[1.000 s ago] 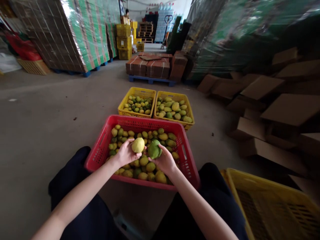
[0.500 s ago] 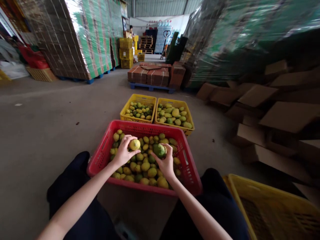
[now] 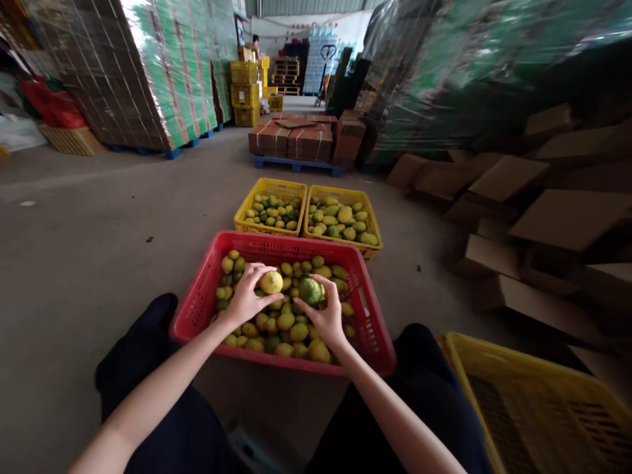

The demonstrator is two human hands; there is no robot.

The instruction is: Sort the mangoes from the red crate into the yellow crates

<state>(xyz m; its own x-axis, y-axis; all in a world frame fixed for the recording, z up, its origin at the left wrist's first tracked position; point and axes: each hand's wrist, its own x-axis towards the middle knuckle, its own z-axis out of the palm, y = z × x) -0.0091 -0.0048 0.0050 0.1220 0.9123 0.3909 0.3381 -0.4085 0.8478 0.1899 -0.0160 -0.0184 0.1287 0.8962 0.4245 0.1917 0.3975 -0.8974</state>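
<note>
My left hand (image 3: 250,294) grips a yellow lemon (image 3: 271,282) between thumb and fingers, above the red crate (image 3: 380,342). Close by on the right, my right hand (image 3: 326,311) is closed around a green lemon (image 3: 311,291), its fingers wrapping the far side. The two fruits are held apart from each other. Below them, many loose yellow and green lemons (image 3: 285,321) fill the red crate, which stands on the floor between my knees. My hands and forearms hide part of the fruit.
Two yellow crates (image 3: 269,230) (image 3: 371,250) of yellow and green fruit stand just beyond the red one. Another yellow crate (image 3: 523,375) is by my right knee. Cardboard boxes (image 3: 518,296) lie to the right. Flat cartons (image 3: 309,143) rest on a blue pallet (image 3: 296,164); a person (image 3: 255,46) is far back.
My hands have come slightly closer together, each keeping its lemon. The green lemon is turned a little and moved left. The whole view has shifted slightly upward.
</note>
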